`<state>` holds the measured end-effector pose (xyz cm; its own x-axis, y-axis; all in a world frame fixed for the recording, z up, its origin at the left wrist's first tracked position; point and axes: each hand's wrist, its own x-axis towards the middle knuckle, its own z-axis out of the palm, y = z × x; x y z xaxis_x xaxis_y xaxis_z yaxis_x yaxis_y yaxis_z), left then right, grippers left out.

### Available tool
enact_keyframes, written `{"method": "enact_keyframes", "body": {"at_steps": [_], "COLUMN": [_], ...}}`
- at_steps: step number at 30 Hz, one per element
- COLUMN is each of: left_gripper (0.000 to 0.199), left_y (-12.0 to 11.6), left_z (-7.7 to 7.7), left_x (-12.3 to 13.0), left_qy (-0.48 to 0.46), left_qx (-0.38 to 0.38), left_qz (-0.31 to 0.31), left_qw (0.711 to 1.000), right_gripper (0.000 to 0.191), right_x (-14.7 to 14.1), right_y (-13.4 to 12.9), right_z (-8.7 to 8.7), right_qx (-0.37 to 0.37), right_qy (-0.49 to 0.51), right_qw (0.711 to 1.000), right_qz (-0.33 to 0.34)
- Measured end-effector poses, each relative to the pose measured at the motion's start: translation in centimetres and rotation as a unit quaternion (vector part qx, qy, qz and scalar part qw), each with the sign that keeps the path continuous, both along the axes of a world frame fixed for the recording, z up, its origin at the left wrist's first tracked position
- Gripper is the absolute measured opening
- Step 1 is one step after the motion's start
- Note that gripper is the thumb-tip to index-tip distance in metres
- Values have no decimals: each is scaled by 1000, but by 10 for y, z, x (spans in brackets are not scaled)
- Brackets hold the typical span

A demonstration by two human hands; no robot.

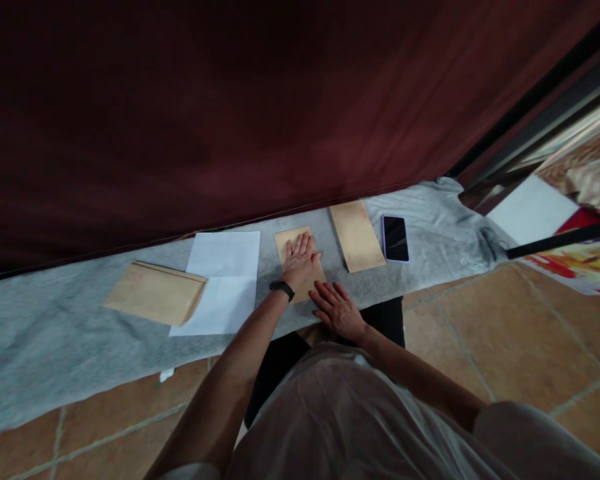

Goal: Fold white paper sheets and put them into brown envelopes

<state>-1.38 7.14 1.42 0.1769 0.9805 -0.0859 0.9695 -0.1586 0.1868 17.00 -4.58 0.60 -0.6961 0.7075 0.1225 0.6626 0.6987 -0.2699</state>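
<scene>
A brown paper envelope [286, 241] lies flat on the grey cloth in front of me, partly covered by my hands. My left hand [300, 260], with a black band on the wrist, rests flat on it with fingers stretched out. At the envelope's near right corner is my right hand [339, 310], palm down and fingers spread, its fingertips touching or very close to the edge. To the right lies another brown envelope [357, 237]. White paper sheets [225, 280] with a fold line across them lie to the left, under one end of a stack of brown envelopes [155, 292].
A phone [395, 239] lies right of the envelopes on the long narrow surface covered with grey cloth [75, 340]. A dark red panel [280, 120] rises along its far side. At the right stand a dark bar [565, 238] and a white sheet [533, 210]. Tiled floor [520, 333] lies below.
</scene>
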Motion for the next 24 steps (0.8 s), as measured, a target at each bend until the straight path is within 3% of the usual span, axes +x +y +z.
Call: {"method": "enact_keyframes", "body": {"at_steps": [6, 10, 24], "left_gripper": [63, 62, 63], "left_y": [14, 8, -110], "left_z": [0, 0, -2], "left_x": [-1, -4, -11], "left_qy": [-10, -12, -3], "left_qx": [-8, -5, 40], "left_qz": [9, -3, -104], "left_qw": [1000, 1000, 994], "right_gripper": [59, 59, 48], "right_x": [-1, -1, 0], "right_y": [0, 0, -1], "right_z": [0, 0, -4], "right_qx": [0, 1, 11], "right_qy": [-6, -2, 21], "right_qw": [1000, 1000, 1000], "right_qz": [-3, -2, -2]}}
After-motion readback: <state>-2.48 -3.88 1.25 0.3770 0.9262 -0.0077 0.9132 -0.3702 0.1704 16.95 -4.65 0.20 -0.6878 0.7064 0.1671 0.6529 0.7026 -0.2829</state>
